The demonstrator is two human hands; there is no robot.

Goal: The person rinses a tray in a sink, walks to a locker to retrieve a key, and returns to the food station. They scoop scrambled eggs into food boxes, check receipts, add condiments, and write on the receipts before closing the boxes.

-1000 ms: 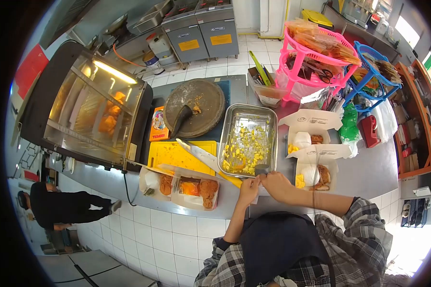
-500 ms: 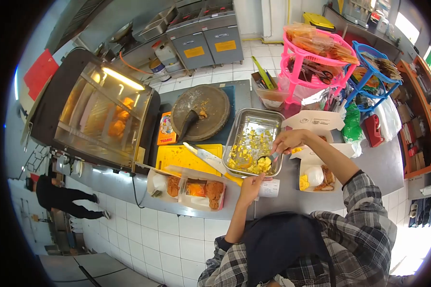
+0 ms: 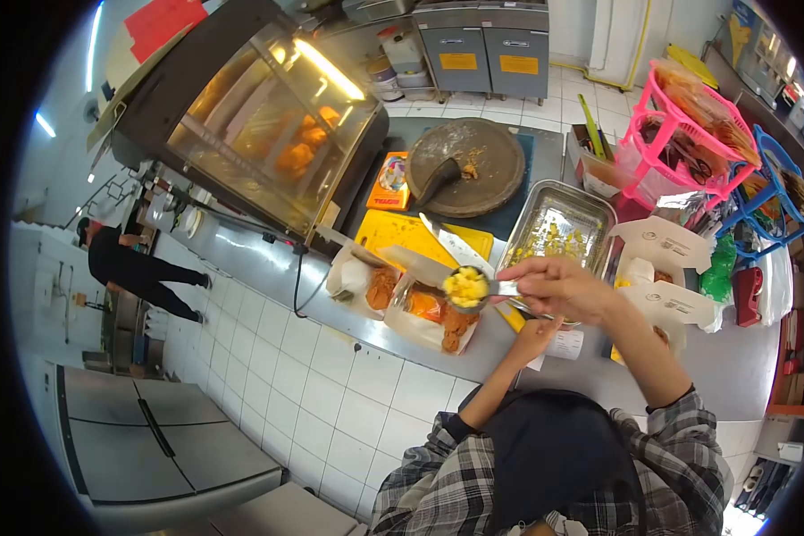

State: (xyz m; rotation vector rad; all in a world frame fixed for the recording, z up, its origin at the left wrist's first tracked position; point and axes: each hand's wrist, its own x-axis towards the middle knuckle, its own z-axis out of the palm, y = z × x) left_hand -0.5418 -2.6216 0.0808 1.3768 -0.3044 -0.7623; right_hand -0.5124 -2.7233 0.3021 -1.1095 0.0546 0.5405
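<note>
My right hand (image 3: pixel 554 288) grips a metal scoop (image 3: pixel 500 288) heaped with yellow diced pieces (image 3: pixel 465 286). The scoop hangs above the right side of an open food box (image 3: pixel 411 329) containing fried chicken (image 3: pixel 456 329) and an orange packet (image 3: pixel 425 306). My left hand (image 3: pixel 536 339) is at the near edge of a metal tray (image 3: pixel 529 214), its fingers closed at the rim and partly hidden behind my right hand. More yellow pieces (image 3: pixel 554 241) are scattered in the tray. A knife (image 3: pixel 460 248) lies across the yellow cutting board (image 3: pixel 393 234), its yellow handle beside my left hand.
Another open box (image 3: pixel 353 279) with chicken sits at left. White boxes (image 3: pixel 665 246) stand right of the tray. Behind are a round chopping block (image 3: pixel 500 170), a heated display cabinet (image 3: pixel 241 134) and pink basket rack (image 3: pixel 643 147). A person in black (image 3: pixel 138 268) stands far left.
My right hand has lifted the loaded scoop out of the tray and carried it left over the chicken box. The camera view has turned left.
</note>
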